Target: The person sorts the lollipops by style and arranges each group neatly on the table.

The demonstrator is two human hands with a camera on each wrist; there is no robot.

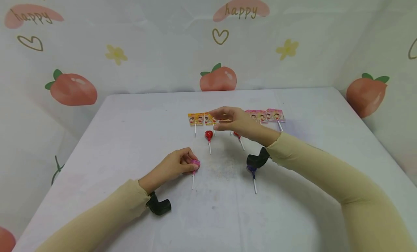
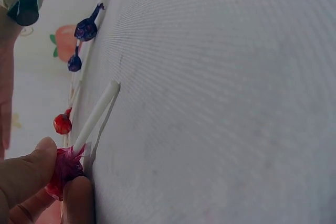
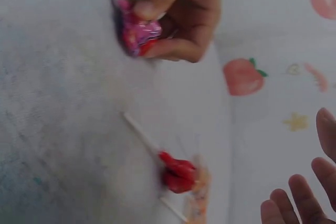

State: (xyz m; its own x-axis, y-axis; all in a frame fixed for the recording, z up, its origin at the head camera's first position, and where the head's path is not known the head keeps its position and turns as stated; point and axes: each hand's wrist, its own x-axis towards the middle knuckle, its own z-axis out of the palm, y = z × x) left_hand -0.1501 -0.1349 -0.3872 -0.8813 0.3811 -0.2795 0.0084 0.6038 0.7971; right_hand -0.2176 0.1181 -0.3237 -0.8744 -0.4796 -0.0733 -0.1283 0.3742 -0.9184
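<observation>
Thumb and fingers of my left hand [image 1: 172, 167] pinch a pink-wrapped lollipop [image 1: 196, 162] by its round head, low at the table. Its white stick points toward the near side, and in the left wrist view the wrapper [image 2: 67, 169] shows pink and red. My right hand [image 1: 239, 122] hovers farther back with fingers apart, holding nothing. Beneath and beside it are a red lollipop [image 1: 209, 135] and a second red lollipop [image 1: 241, 140], partly hidden by that hand. A dark blue lollipop [image 1: 253, 174] lies under the right wrist; the left wrist view shows another blue lollipop [image 2: 74, 63].
A back row holds flat-packed lollipops: orange packets [image 1: 195, 119] on the left, pink packets [image 1: 275, 115] on the right; my right hand covers its middle. A black wrist device [image 1: 159, 205] hangs under each forearm. Behind the white table [image 1: 143, 114] hangs a peach-printed cloth [image 1: 163, 46].
</observation>
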